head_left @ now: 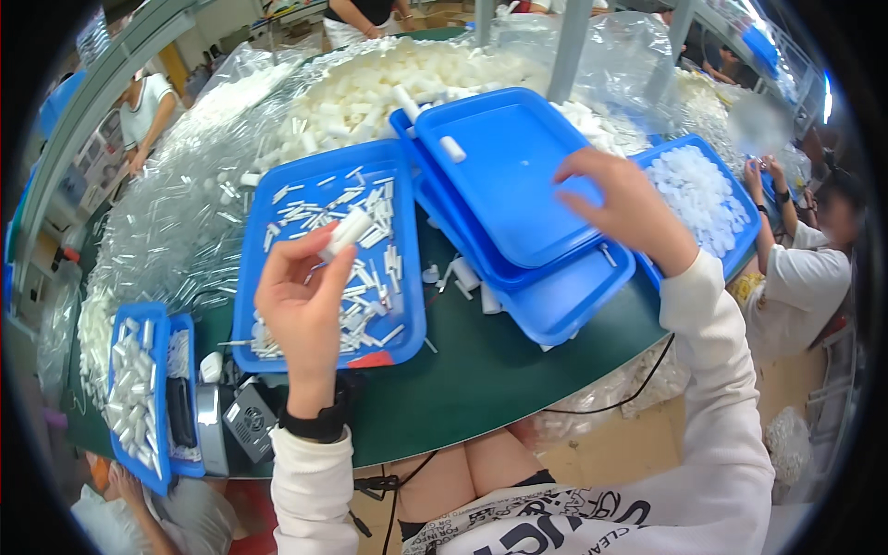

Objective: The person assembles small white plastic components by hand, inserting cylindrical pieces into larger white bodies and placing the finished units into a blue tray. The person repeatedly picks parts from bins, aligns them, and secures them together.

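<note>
My left hand (pixel 303 301) pinches a short white plastic cylinder (pixel 350 231) between thumb and fingers. It is above a blue tray (pixel 416 324) with many thin white tubes (pixel 373 199) scattered in it. To the right, my right hand (pixel 624 205) hovers over the top tray (pixel 509 176) of a tilted blue stack. Its fingers are apart, slightly blurred, and nothing shows between them. One white cylinder (pixel 452 149) lies in that top tray near its left side.
A heap of white cylinders (pixel 370 88) and plastic bags of tubes (pixel 185 217) fill the back. Small translucent white pieces (pixel 698 199) fill a blue tray at right. At lower left are a tray of cylinders (pixel 134 393) and a small grey device (pixel 248 421). Co-workers sit around.
</note>
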Motion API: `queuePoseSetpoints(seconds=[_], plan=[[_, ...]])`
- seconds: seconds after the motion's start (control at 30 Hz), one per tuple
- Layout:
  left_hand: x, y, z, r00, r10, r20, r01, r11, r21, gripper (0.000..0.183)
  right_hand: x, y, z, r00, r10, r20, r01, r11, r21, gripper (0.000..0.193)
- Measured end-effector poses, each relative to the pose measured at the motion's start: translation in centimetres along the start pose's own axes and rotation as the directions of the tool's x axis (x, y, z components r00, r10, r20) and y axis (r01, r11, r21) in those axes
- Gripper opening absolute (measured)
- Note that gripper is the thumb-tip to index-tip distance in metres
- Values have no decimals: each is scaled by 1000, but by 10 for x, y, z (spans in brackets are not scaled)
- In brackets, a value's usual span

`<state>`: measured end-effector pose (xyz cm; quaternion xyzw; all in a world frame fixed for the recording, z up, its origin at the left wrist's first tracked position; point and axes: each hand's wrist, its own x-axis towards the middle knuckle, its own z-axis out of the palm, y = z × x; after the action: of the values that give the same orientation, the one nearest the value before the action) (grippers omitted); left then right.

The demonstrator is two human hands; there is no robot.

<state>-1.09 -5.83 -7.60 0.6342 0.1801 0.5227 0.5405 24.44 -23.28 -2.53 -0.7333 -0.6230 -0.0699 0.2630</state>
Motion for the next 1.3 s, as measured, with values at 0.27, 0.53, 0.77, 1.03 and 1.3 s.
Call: queuePoseSetpoints(seconds=[0.27,0.53,0.77,1.03,1.3], plan=[[0,-1,2,998,-49,41,50,998,-31,18,21,-47,75,869,-387,308,439,891,-118,17],[3,3,-5,996,-46,-80,35,990,-136,15,52,-84,73,819,-170,549,361,895,-262,16],[17,4,-18,884,-22,-467,-102,966,-237,18,207,-130,168,858,-284,428,343,937,-66,21],[18,4,-31,843,68,-534,-164,977,-135,16,278,-189,297,997,36,64,-41,996,81,26],[19,6,-31,851,49,-523,-184,960,-209,17,286,-171,250,995,-28,-96,59,941,333,21]])
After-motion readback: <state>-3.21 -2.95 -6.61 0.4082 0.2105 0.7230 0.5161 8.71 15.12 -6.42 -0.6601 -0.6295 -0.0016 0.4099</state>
